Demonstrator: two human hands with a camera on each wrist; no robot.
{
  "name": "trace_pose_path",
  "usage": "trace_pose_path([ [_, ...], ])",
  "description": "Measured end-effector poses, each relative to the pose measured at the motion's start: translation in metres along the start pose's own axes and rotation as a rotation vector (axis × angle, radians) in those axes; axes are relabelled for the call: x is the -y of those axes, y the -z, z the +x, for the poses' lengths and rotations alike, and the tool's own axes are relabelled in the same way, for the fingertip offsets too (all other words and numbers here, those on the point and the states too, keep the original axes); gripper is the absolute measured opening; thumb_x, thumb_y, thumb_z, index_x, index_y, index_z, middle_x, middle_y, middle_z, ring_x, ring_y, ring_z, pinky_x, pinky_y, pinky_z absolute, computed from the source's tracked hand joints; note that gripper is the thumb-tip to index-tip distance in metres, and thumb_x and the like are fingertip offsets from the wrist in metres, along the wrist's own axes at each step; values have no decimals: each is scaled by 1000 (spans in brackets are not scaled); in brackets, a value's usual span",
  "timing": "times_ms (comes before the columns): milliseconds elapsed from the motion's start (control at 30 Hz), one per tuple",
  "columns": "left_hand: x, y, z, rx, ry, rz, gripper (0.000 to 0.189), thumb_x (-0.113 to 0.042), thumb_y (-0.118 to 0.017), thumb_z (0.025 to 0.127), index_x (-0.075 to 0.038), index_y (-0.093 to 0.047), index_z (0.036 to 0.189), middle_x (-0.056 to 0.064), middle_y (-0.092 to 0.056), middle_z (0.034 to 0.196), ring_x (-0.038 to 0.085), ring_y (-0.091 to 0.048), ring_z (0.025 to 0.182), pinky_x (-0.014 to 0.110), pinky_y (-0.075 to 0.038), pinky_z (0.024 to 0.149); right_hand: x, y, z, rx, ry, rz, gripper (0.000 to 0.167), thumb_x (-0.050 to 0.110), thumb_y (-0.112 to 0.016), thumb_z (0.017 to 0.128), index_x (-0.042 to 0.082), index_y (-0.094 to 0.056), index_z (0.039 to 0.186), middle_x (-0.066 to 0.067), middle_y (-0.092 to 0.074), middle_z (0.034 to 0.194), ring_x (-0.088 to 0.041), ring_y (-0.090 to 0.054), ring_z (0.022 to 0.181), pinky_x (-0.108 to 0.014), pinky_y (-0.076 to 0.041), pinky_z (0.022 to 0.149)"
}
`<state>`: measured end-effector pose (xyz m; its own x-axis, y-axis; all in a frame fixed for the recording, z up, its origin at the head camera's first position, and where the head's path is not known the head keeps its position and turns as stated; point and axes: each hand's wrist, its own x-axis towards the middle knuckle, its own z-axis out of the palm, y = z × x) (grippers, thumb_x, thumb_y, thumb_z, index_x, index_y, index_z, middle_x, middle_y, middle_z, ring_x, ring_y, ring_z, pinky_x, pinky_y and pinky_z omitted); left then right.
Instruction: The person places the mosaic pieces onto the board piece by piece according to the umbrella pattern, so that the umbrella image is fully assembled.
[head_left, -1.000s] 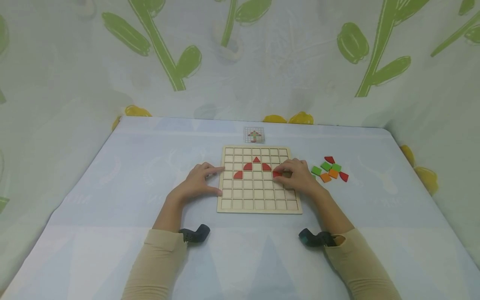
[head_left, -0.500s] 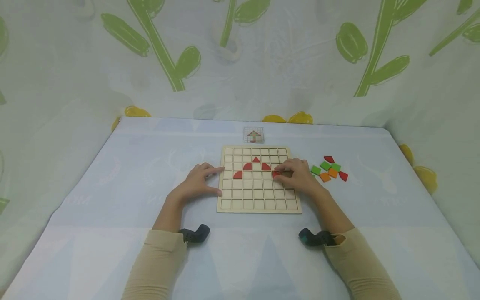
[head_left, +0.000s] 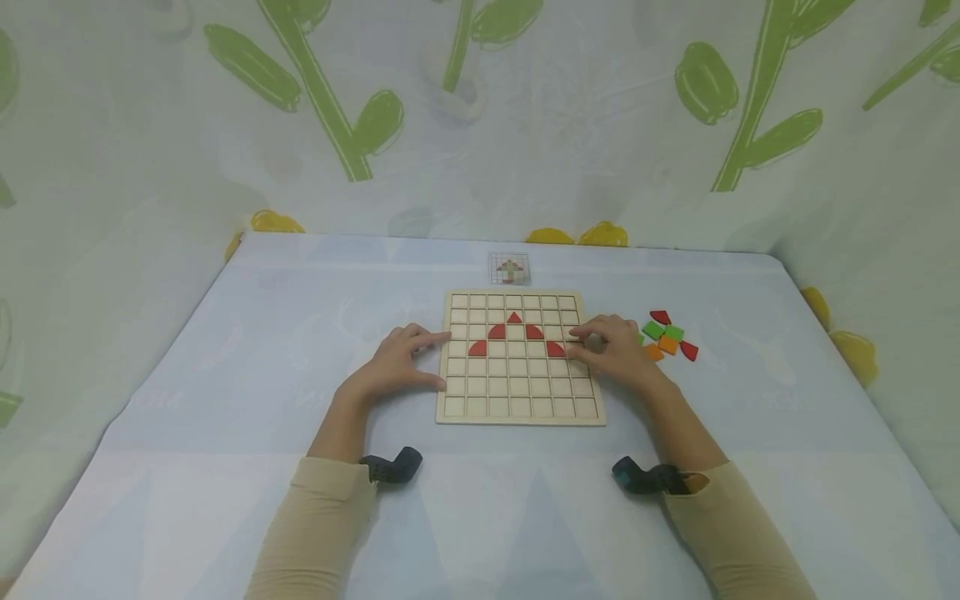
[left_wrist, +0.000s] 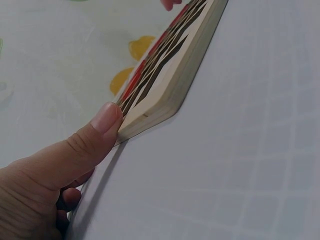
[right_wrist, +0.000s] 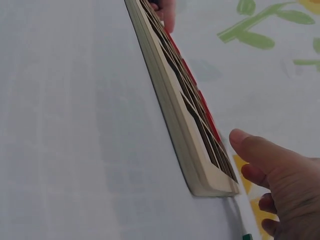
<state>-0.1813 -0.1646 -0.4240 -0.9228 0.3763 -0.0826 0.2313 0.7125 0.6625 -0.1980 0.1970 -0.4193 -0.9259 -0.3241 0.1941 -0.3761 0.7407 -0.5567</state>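
Note:
A wooden grid board (head_left: 521,421) lies flat on the table. A red triangle (head_left: 513,317) sits in one cell, with red quarter-round tiles (head_left: 497,332) in cells stepping down on either side. My left hand (head_left: 392,362) rests its thumb and fingertips along the board's left edge; the left wrist view has the thumb (left_wrist: 106,117) against the board's side. Over the right edge, my right hand (head_left: 618,350) has its thumb and fingers spread, holding nothing, beside the lowest right red tile (head_left: 555,349). Its thumb (right_wrist: 242,140) stands apart from the tiles in the right wrist view.
Several loose tiles lie right of the board: green (head_left: 674,332), orange (head_left: 667,343) and red (head_left: 689,351), some partly hidden by the right hand. A small pattern card (head_left: 509,268) lies behind the board. A patterned cloth wall stands behind the table.
My right hand has let go of the red quarter-round tile, now lying in its cell, and has moved a little to the right. The left hand stays at the board's edge.

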Motion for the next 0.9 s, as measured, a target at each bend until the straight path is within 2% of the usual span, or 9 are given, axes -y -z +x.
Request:
trace_pose_path([
  [300, 0, -1, 0, -5, 1, -9, 82, -40, -84, 65, -22, -51, 138, 5, -50, 119, 22, -40, 106, 41, -36, 89, -9, 8, -8, -34, -30, -3, 32, 22, -77, 78, 6, -70, 104, -8, -65, 93, -24, -48, 89, -40, -27, 81],
  [500, 0, -1, 0, -7, 0, -1, 82, -40, -84, 65, -22, -51, 138, 4, -50, 118, 22, -41, 105, 39, -36, 88, -13, 15, -16, -42, -89, -4, 33, 23, -75, 80, 6, -69, 108, -9, -63, 97, -24, -48, 96, -40, -40, 83],
  [633, 0, -1, -1, -2, 8, 2, 82, -41, -84, 66, -22, -50, 138, 4, -50, 119, 22, -41, 105, 39, -36, 88, -18, 19, -21, -55, -96, -17, 34, 23, -75, 81, 7, -68, 109, -9, -63, 99, -23, -50, 96, -40, -43, 81],
  [800, -1, -1, -1, -4, 11, -4, 82, -40, -84, 65, -22, -50, 138, 5, -50, 118, 22, -40, 104, 39, -36, 88, -27, 24, -26, -82, -60, -20, 34, 21, -76, 80, 4, -68, 108, -11, -64, 101, -23, -52, 94, -39, -39, 81],
  [900, 0, -1, 0, -4, 5, 1, 82, -40, -84, 66, -22, -50, 138, 5, -50, 118, 22, -41, 104, 39, -36, 87, -31, 29, -30, -107, -49, -19, 33, 18, -77, 79, 3, -68, 106, -13, -65, 99, -25, -51, 86, -42, -30, 83],
])
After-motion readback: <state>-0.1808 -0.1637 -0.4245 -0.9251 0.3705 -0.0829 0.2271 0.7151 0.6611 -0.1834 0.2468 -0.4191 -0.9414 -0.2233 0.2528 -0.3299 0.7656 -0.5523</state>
